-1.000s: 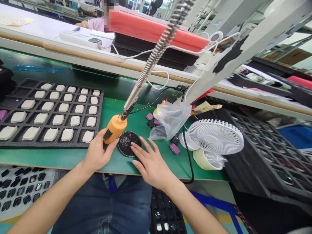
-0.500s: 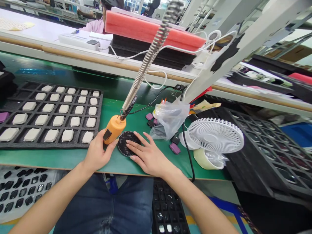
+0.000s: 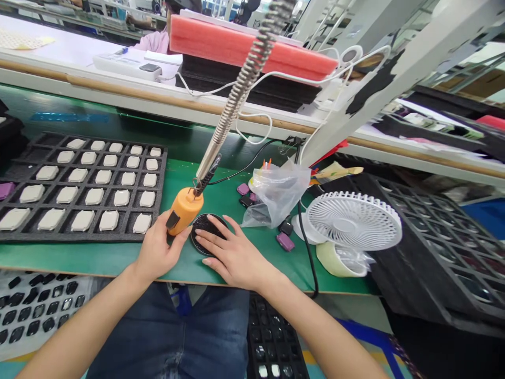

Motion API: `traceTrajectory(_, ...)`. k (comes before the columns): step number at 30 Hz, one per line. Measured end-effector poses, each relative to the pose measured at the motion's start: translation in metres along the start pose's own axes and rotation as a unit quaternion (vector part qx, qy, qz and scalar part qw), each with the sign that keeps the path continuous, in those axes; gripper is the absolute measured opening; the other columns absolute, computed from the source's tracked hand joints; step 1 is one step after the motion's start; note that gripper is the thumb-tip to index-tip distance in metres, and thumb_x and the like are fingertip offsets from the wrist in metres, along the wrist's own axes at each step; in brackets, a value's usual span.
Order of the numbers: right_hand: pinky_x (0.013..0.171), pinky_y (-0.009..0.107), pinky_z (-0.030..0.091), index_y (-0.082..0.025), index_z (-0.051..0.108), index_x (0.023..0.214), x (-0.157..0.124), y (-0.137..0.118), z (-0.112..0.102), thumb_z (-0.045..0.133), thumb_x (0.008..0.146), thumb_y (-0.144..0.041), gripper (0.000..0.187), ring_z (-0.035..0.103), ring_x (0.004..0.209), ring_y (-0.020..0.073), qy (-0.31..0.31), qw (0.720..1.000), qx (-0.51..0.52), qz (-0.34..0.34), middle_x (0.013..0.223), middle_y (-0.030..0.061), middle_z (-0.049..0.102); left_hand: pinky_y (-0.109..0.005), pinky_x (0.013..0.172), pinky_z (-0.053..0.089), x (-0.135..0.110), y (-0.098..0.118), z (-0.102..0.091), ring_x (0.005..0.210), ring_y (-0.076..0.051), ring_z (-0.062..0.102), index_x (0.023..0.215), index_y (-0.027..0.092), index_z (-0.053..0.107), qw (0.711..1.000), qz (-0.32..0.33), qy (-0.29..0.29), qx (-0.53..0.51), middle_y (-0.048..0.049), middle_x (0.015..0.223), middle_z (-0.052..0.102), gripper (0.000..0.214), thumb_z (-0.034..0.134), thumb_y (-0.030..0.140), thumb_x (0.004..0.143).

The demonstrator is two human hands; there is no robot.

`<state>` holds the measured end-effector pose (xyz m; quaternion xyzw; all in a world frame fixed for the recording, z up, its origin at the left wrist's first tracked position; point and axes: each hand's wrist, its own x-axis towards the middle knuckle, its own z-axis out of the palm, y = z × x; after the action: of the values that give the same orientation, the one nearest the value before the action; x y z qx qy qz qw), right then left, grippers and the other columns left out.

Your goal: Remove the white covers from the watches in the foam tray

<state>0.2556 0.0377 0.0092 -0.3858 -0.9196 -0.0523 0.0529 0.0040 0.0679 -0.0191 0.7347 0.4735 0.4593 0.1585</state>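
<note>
- Your left hand is closed around the orange-handled tool, fingers wrapped on the grip, its metal shaft rising at 12 o'clock into a spring-wound cord.
- Your right hand is open, fingers spread, lying over the round black dish of dark granules, which sits between your hands on the green mat.
- Below the mat, a clear tray of black pieces lies at 7 o'clock and a black tray at 6 o'clock.
- At 9 o'clock, a black foam tray holds rows of pale rounded-square parts.
- At 2 o'clock, a clear plastic bag sits beside small purple pieces.
- At 3 o'clock stands a white fan.
- Beyond the shelf at 12 o'clock, a red foam slab tops a black stack, near a co-worker's pink sleeve.
</note>
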Motion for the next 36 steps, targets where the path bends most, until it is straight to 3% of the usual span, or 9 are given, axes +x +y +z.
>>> traceTrajectory(6, 0.135, 0.058, 0.024, -0.029, 0.052, 0.154, -0.003, 0.007, 0.001, 0.041, 0.108, -0.051, 0.053, 0.017, 0.166, 0.0234, -0.013, 1.000, 0.005, 0.013, 0.161, -0.0062, 0.041, -0.018, 0.088, 0.059, -0.001, 0.000, 0.000, 0.097, -0.011, 0.073, 0.124, 0.015, 0.062, 1.000, 0.000, -0.001, -0.003, -0.0063, 0.105, 0.073, 0.035, 0.062, 0.040, 0.099)
traceTrajectory(13, 0.134, 0.060, 0.031, -0.024, 0.046, 0.160, -0.013, 0.016, 0.005, 0.049, 0.105, -0.046, 0.059, 0.018, 0.165, 0.0264, -0.028, 0.997, 0.006, 0.075, 0.165, 0.0073, 0.035, -0.021, 0.086, 0.060, -0.001, 0.001, 0.000, 0.094, -0.012, 0.074, 0.126, 0.015, 0.062, 1.000, -0.014, -0.006, 0.000, -0.0066, 0.103, 0.073, 0.040, 0.060, 0.045, 0.100)
traceTrajectory(21, 0.132, 0.061, 0.030, -0.028, 0.048, 0.158, -0.035, 0.007, -0.005, 0.043, 0.107, -0.044, 0.054, 0.017, 0.167, 0.0273, -0.031, 0.996, 0.004, 0.088, 0.163, -0.0020, 0.038, -0.023, 0.087, 0.061, -0.001, 0.001, 0.000, 0.093, -0.013, 0.073, 0.128, 0.015, 0.061, 1.000, -0.021, -0.010, -0.005, -0.0068, 0.102, 0.074, 0.043, 0.060, 0.047, 0.100)
traceTrajectory(28, 0.134, 0.057, 0.025, -0.031, 0.052, 0.154, -0.035, 0.003, -0.016, 0.044, 0.107, -0.046, 0.050, 0.018, 0.166, 0.0241, -0.023, 0.997, 0.000, 0.069, 0.163, -0.0104, 0.036, -0.020, 0.088, 0.059, -0.003, 0.000, 0.000, 0.095, -0.012, 0.073, 0.129, 0.016, 0.060, 1.000, -0.018, -0.011, -0.009, -0.0061, 0.103, 0.074, 0.041, 0.061, 0.044, 0.100)
traceTrajectory(32, 0.133, 0.058, 0.023, -0.031, 0.060, 0.145, -0.039, 0.009, -0.021, 0.047, 0.107, -0.041, 0.042, 0.024, 0.163, 0.0249, -0.013, 0.997, -0.003, 0.076, 0.155, -0.0119, 0.047, -0.020, 0.087, 0.059, -0.002, -0.001, 0.000, 0.094, -0.012, 0.073, 0.127, 0.016, 0.060, 1.000, -0.016, -0.011, -0.010, -0.0063, 0.104, 0.074, 0.040, 0.060, 0.044, 0.100)
traceTrajectory(36, 0.134, 0.056, 0.027, -0.032, 0.057, 0.149, -0.038, 0.008, -0.014, 0.048, 0.106, -0.043, 0.045, 0.026, 0.163, 0.0234, -0.012, 0.998, 0.006, 0.061, 0.157, -0.0103, 0.045, -0.021, 0.086, 0.059, -0.002, 0.000, 0.001, 0.094, -0.012, 0.073, 0.128, 0.016, 0.060, 1.000, -0.017, -0.010, -0.011, -0.0058, 0.102, 0.074, 0.040, 0.060, 0.045, 0.100)
